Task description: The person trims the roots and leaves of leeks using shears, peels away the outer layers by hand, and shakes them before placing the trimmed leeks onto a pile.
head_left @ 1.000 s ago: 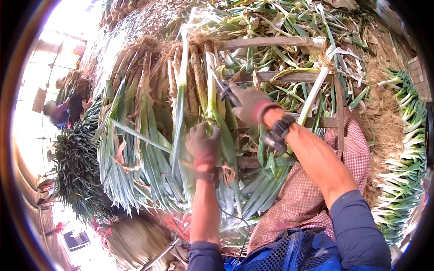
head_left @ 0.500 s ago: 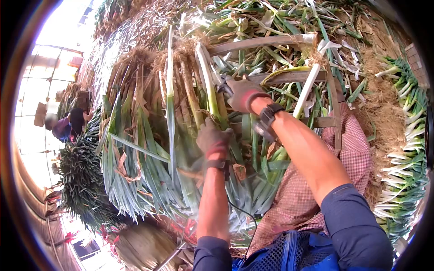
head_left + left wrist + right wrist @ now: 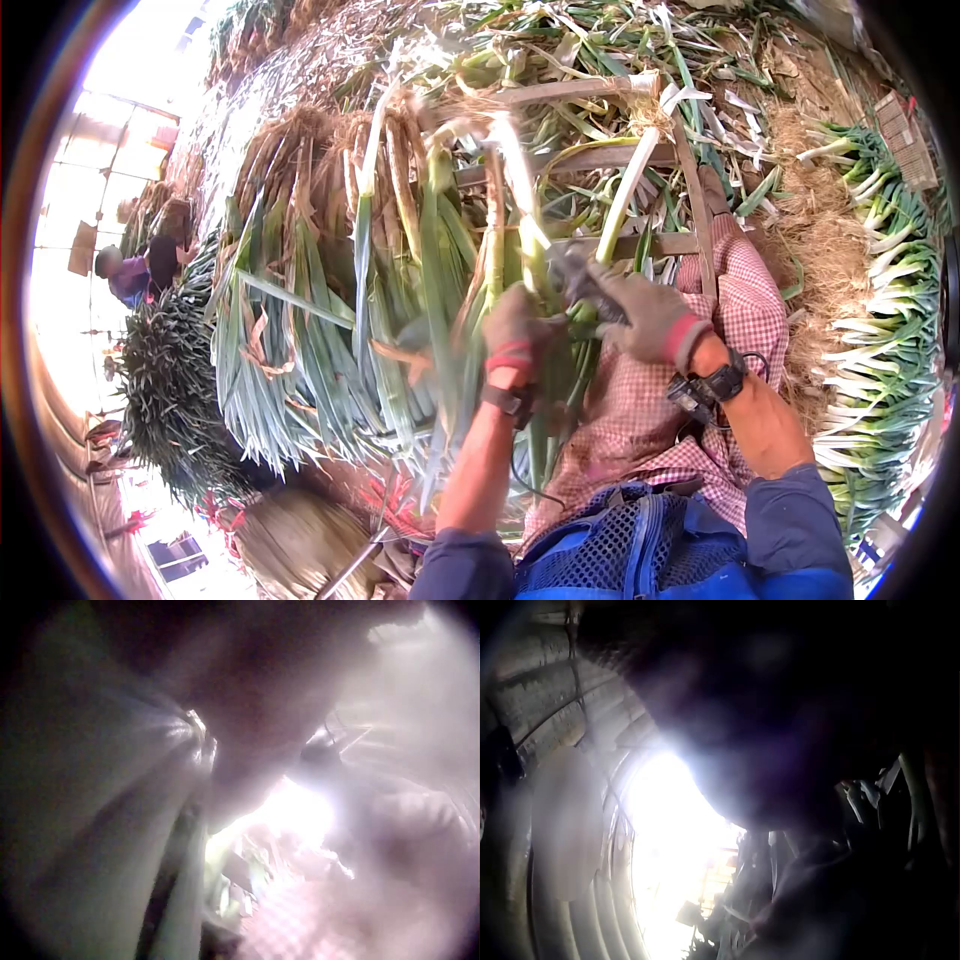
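In the head view my gloved left hand [image 3: 520, 335] grips a few leek stalks [image 3: 493, 235] low on their stems, roots pointing up. To its right, my gloved right hand [image 3: 655, 315] holds a dark-handled tool [image 3: 592, 285], its far end beside the pale stem of a held leek [image 3: 518, 170]. The tool's tip is blurred. A heap of untrimmed leeks [image 3: 290, 300] lies just left of the hands. Both wrist views are dark and blurred; a dark glove fills much of each, and fingers cannot be made out there.
A wooden frame [image 3: 690, 200] lies over leaf scraps [image 3: 600, 50]. Leeks with white stems [image 3: 880, 360] form a row at the right. Checked cloth [image 3: 735, 290] covers the person's legs. Another person [image 3: 130, 275] is at the far left, beside a dark green pile [image 3: 175, 390].
Both hands have moved down and to the right, away from the heap, with leek stalks in the left hand and the tool in the right. The stalks now stand apart from the heap's root ends.
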Motion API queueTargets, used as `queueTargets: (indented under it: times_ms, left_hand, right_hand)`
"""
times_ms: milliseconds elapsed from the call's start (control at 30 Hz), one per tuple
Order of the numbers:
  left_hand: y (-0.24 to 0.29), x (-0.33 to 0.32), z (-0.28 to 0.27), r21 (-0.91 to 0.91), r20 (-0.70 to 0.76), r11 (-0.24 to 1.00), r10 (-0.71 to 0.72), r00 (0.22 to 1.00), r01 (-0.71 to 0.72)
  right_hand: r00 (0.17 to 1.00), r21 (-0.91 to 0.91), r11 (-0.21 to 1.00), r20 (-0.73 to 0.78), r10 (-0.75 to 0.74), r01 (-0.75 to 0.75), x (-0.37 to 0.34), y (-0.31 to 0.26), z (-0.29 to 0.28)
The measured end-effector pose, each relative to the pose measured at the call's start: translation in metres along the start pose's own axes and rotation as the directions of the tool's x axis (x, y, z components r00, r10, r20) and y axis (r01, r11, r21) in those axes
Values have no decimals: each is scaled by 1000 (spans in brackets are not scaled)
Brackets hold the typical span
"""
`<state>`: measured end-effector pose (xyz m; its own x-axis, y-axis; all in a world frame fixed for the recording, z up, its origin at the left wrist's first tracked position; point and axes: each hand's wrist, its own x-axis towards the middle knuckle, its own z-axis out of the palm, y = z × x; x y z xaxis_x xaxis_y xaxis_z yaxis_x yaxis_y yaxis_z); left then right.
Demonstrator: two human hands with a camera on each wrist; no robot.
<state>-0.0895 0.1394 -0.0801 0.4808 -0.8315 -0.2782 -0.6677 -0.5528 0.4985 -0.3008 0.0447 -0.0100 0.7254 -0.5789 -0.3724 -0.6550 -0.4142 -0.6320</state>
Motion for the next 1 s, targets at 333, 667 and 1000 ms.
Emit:
queueTargets:
  times_ms: [333, 667, 1000]
  left_hand:
    - [68, -11, 60, -218, 55, 933, 303, 951, -285]
    - [-70, -59, 80, -761, 58, 648, 19, 998, 32]
    - [-57, -31, 63, -402, -264, 911, -20, 964, -92]
  right_hand:
    - [968, 3, 990, -212, 136, -139, -10, 17, -7]
    - [929, -39, 980, 314, 196, -194, -54, -32, 5]
    - [940, -84, 951, 149, 307, -297, -23, -27, -3]
